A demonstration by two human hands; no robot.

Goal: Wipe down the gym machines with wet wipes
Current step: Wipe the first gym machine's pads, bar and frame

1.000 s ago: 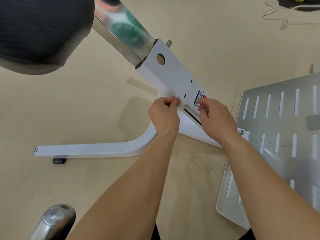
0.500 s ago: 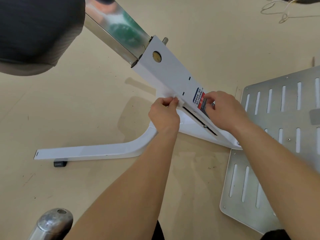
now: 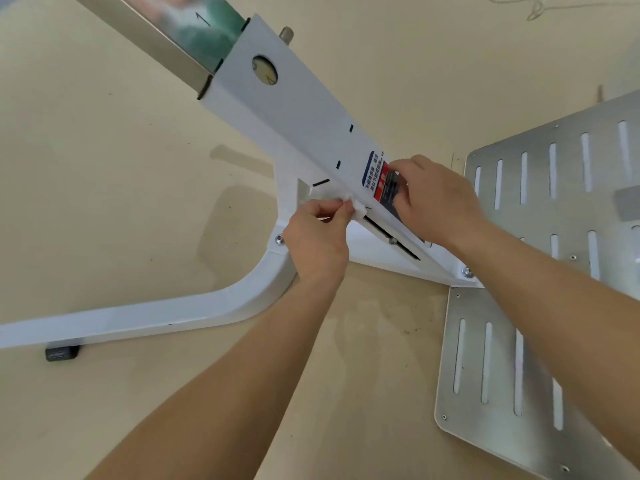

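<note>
A white slanted post (image 3: 298, 116) of a gym machine runs from upper left down to the floor base, with a shiny steel tube (image 3: 173, 26) sliding out of its top. My left hand (image 3: 318, 233) pinches a small folded white wet wipe (image 3: 358, 206) against the post's lower left edge, beside a black slot. My right hand (image 3: 433, 199) rests on the post's face over a red and blue warning label (image 3: 379, 178), fingers curled on it; I cannot see anything held in it.
The machine's curved white floor leg (image 3: 145, 317) stretches left, with a black rubber foot (image 3: 62, 353) under it. A slotted silver footplate (image 3: 540, 271) lies on the right. The floor is beige, with a cable (image 3: 533, 8) at the top right.
The camera has moved closer and the black padded seat has left the view. My left hand stays pinched on the wipe at the post's edge; my right hand has shifted slightly up the label.
</note>
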